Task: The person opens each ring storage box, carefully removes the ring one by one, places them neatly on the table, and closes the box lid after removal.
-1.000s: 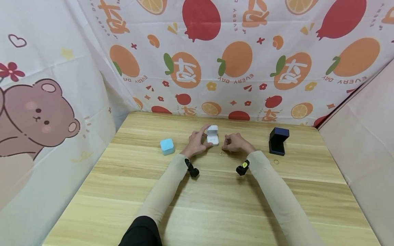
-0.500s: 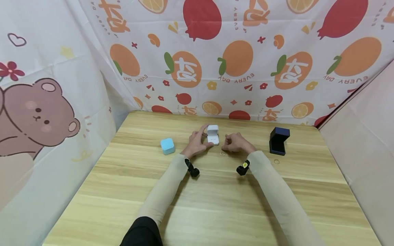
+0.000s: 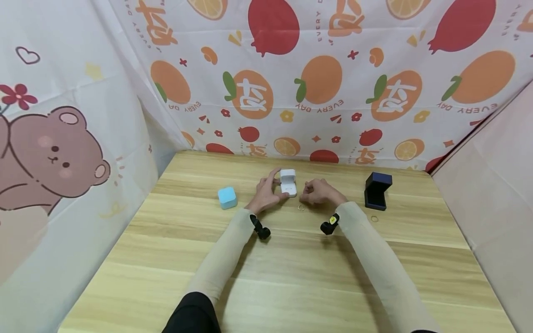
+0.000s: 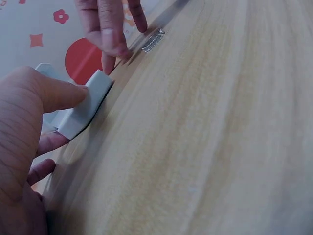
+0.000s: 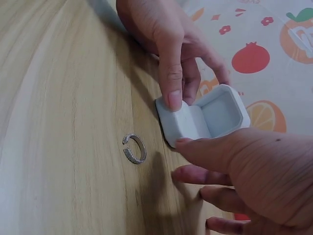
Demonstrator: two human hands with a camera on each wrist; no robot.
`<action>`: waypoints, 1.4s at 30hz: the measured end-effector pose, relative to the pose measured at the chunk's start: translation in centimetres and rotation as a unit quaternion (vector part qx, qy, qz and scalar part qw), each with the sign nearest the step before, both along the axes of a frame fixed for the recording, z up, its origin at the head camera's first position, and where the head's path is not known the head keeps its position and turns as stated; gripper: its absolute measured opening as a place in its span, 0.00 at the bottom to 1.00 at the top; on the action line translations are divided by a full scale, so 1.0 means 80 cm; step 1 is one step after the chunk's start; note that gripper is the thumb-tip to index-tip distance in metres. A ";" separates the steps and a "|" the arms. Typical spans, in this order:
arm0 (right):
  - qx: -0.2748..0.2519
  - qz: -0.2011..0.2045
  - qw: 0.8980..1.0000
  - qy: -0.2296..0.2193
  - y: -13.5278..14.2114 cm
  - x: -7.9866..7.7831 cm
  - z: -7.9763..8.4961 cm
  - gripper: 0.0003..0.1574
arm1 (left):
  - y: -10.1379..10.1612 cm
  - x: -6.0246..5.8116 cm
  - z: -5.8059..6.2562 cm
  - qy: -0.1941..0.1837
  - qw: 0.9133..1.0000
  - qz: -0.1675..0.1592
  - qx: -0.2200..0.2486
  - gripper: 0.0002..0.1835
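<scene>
A small white ring box stands with its lid raised near the back of the table. My left hand grips it from the left; the thumb presses the front of the base in the right wrist view, and other fingers reach behind. Just right of the box is my right hand, its fingers bent loosely and apart, with nothing visible between them. Its thumb tip lies by the box's front corner; contact is hard to tell. A silvery open-ended ring with a textured band lies on the wood in front of the box.
A light blue box sits to the left on the wooden table. On the right stands a dark navy ring box with its lid up, and another thin ring lies before it. Printed cloth hangs behind.
Both hands stay almost still around the white ring box. The right hand's fingers shift very slightly; the rings and the other boxes keep their places.
</scene>
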State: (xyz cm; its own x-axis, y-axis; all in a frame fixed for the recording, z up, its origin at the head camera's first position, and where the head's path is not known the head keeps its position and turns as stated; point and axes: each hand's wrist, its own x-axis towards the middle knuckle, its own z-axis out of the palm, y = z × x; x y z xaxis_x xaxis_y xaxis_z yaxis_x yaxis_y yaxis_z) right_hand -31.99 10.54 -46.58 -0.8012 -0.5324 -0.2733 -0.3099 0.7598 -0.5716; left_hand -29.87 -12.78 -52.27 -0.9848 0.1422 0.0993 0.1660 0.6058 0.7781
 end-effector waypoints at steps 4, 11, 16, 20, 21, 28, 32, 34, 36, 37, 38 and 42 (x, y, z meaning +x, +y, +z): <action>-0.040 -0.020 0.999 0.021 -0.002 -0.004 -0.004 0.12 | -0.001 0.001 -0.002 -0.010 1.000 0.005 0.006 0.51; -0.077 -0.057 0.995 0.035 -0.007 -0.004 -0.002 0.16 | -0.001 0.004 -0.003 -0.015 1.000 0.007 0.013 0.49; -0.086 -0.052 0.994 0.039 -0.012 -0.002 0.003 0.17 | -0.002 0.004 -0.002 -0.011 1.000 0.008 0.012 0.48; -0.090 -0.051 0.994 0.036 -0.015 -0.002 0.005 0.17 | -0.002 0.005 0.000 -0.011 1.000 0.008 0.023 0.46; -0.092 -0.052 0.994 0.035 -0.015 -0.002 0.006 0.17 | -0.002 0.005 0.001 -0.011 1.000 0.008 0.025 0.46; -0.101 -0.051 0.993 0.041 -0.018 -0.005 0.007 0.18 | -0.002 0.003 0.001 -0.010 1.000 0.007 0.028 0.44; -0.105 -0.045 0.992 0.047 -0.021 -0.008 0.009 0.18 | -0.003 0.001 -0.003 -0.002 0.999 0.011 0.034 0.44; -0.107 -0.043 0.992 0.047 -0.022 -0.009 0.009 0.18 | -0.002 0.001 -0.002 -0.003 0.999 0.012 0.040 0.44; -0.109 -0.047 0.992 0.046 -0.024 -0.009 0.010 0.17 | -0.002 0.002 -0.001 -0.004 0.999 0.013 0.043 0.44; -0.110 -0.048 0.992 0.044 -0.024 -0.009 0.010 0.17 | -0.002 0.002 -0.001 -0.003 0.999 0.012 0.043 0.44; -0.111 -0.050 0.992 0.042 -0.025 -0.008 0.010 0.17 | -0.002 0.002 -0.001 -0.003 0.999 0.011 0.043 0.44; -0.115 -0.054 0.991 0.032 -0.026 -0.006 0.012 0.19 | -0.002 0.001 -0.002 0.002 0.999 0.007 0.042 0.44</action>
State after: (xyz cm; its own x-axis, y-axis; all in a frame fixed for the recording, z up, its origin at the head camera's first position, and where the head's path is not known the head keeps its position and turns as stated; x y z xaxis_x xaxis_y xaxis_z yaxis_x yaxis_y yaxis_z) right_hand -32.47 8.43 -45.63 -0.8689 -0.4844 -0.1020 -0.2746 0.6431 -0.7148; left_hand -29.78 -12.98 -52.41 -0.9862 0.1192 0.1149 0.1616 0.5414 0.8251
